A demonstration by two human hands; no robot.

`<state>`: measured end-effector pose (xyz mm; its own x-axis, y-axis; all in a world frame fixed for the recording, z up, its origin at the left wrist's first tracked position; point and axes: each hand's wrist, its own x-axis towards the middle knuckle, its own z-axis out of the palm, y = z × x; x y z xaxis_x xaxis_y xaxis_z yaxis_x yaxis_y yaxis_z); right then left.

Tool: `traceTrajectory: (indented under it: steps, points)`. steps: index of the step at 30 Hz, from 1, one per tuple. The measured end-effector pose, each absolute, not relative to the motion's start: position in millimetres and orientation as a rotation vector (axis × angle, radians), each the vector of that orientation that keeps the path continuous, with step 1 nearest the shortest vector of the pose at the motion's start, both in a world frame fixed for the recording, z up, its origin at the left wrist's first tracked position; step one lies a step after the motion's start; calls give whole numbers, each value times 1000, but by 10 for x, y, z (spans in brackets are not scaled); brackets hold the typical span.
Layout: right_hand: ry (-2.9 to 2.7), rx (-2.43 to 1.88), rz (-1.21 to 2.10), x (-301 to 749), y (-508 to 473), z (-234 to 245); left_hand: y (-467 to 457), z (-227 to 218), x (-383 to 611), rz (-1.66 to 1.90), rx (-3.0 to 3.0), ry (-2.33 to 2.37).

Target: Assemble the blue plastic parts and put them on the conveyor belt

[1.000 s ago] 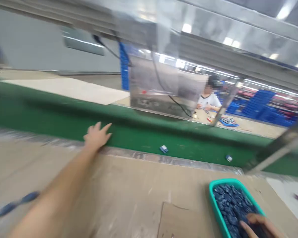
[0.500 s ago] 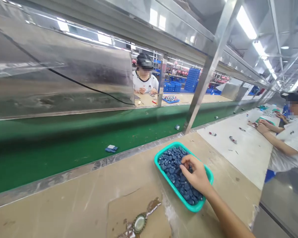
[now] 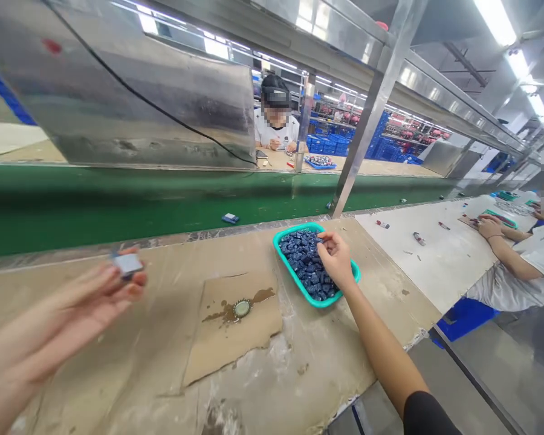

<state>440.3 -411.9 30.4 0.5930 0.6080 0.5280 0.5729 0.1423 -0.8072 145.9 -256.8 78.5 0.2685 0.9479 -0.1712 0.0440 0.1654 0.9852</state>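
At the left, my left hand (image 3: 104, 290) grips a small dark-blue part with a pale, flat top (image 3: 129, 263), held above the bench; motion blurs its details. My right hand (image 3: 336, 257) is over a turquoise plastic basket (image 3: 356, 273), its thumb and fingers curled together at the heap of small dark-blue plastic pieces (image 3: 306, 257). Whatever lies between those fingertips is hidden. Between my hands, a metal bottle cap (image 3: 242, 309) rests on a piece of cardboard (image 3: 236, 347) with a wet brown stain around it.
Beyond the bench runs a green conveyor belt (image 3: 140, 208), carrying a blue part with a pale top (image 3: 230, 218). A slanted metal post (image 3: 358, 130) stands behind the basket. Co-workers sit across the belt and at the right, where small parts lie on a white tabletop (image 3: 396, 232).
My left hand has come into view holding the blue part. The view has shifted, showing more of the bench. My right hand stays at the basket, its fingers more closed.
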Motion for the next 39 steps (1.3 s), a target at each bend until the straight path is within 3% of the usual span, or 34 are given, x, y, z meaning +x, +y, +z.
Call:
traceTrajectory:
  steps: [6,12,15,20,34,39]
  points:
    - [-1015,-1246,355,4294,-4264,376,-3042,432,1581,855,804,783]
    - [-1313,-1241,493,3949,-4243,381,-3142,156,1602,791,1103,721]
    - [-1759,-1368,401,3685,-4159,334,-3150,99,1628,784,1276,761]
    - [-2248,-1473,-36,3445,-3969,225,-3140,158,1578,809,1553,738]
    - [-2133,-1516,-75,3428,-3925,150,-3190,46,1607,864,1653,714]
    - [-2001,-1549,30,3440,-3963,189,-3273,81,1604,895,1961,744]
